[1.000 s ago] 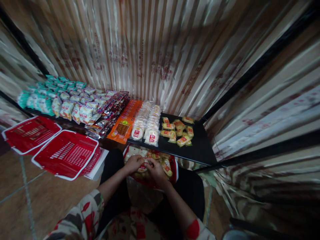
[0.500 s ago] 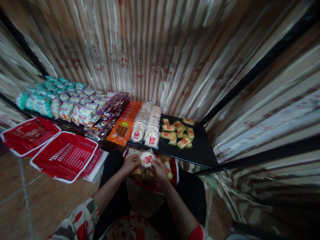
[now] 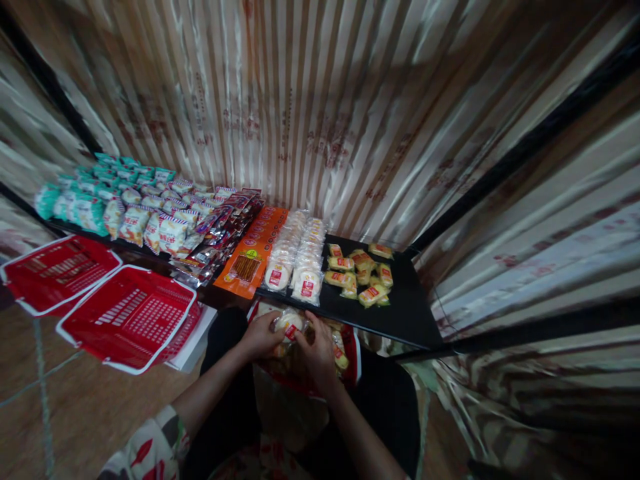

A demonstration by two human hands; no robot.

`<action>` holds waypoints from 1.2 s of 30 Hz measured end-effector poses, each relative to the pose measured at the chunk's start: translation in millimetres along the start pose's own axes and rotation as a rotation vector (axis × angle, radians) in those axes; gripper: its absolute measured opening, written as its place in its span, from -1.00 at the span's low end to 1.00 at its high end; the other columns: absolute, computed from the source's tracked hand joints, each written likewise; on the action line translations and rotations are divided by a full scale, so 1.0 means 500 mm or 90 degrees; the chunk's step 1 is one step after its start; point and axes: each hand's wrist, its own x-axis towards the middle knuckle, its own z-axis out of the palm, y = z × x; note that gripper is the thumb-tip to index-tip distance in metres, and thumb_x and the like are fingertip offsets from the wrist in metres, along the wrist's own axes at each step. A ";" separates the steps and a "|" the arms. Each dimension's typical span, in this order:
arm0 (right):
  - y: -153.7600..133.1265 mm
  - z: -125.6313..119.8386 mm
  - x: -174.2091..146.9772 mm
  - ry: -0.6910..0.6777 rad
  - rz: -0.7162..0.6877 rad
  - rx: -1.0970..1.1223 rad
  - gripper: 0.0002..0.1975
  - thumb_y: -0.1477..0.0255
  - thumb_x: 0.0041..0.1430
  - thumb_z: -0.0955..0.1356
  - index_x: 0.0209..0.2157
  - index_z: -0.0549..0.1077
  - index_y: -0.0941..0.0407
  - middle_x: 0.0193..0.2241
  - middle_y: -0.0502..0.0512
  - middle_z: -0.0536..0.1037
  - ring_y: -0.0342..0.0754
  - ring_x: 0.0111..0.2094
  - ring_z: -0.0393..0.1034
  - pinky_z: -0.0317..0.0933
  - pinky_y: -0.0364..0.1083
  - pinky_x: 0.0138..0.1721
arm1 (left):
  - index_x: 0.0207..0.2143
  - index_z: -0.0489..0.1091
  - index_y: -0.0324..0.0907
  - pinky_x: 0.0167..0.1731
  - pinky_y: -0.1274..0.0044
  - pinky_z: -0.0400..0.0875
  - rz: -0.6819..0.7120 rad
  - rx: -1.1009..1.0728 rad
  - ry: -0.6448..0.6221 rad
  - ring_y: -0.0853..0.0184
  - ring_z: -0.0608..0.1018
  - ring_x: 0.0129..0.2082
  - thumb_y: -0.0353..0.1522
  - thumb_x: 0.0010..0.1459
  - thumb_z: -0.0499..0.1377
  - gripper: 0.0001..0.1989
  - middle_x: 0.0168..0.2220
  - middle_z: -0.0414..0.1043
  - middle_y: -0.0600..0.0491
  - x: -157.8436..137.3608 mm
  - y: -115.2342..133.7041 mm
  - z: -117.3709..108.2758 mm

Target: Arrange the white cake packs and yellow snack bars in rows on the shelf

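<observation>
Left hand (image 3: 261, 335) and right hand (image 3: 320, 345) pinch a round white packet (image 3: 289, 325). Matching rows (image 3: 307, 267) reach the black shelf's (image 3: 400, 317) front edge; yellow packets (image 3: 373, 294) remain unaligned.

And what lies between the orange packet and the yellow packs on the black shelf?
Two rows of round white wrapped snacks, as the head view shows.

We seem to be in a shop: packaged snacks (image 3: 225, 223) sit grouped by kind on a black shelf (image 3: 415, 317), with red shopping baskets (image 3: 131, 319) in front.
</observation>
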 end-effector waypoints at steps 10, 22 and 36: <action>-0.063 0.011 0.067 -0.081 -0.003 0.017 -0.70 0.27 -0.01 0.32 -0.23 0.47 0.10 -0.46 0.02 0.51 -0.07 -0.45 0.35 0.26 -0.10 -0.36 | -0.06 0.34 -0.15 -0.16 0.50 0.33 0.125 0.159 -0.021 0.29 0.47 -0.20 -0.32 0.03 0.09 -0.63 -0.15 0.44 0.02 0.050 0.046 -0.100; -0.103 0.089 0.161 -0.052 0.013 -0.007 -0.84 0.36 0.04 0.27 -0.37 0.44 0.09 -0.51 0.01 0.52 -0.09 -0.49 0.38 0.24 -0.15 -0.41 | 0.14 0.07 -0.22 0.09 0.34 0.18 0.086 0.200 0.274 0.14 0.16 0.18 -0.35 0.11 0.05 -0.48 0.17 0.05 -0.18 0.081 -0.001 -0.025; -0.063 0.041 0.141 0.094 -0.207 -0.315 -0.62 0.43 0.15 0.21 0.02 0.33 0.09 0.19 0.19 0.13 0.14 0.15 -0.02 0.04 0.14 0.07 | 0.13 0.08 -0.21 0.07 0.32 0.21 0.097 0.258 0.269 0.14 0.21 0.14 -0.40 0.12 0.04 -0.51 0.14 0.09 -0.17 0.114 -0.003 -0.005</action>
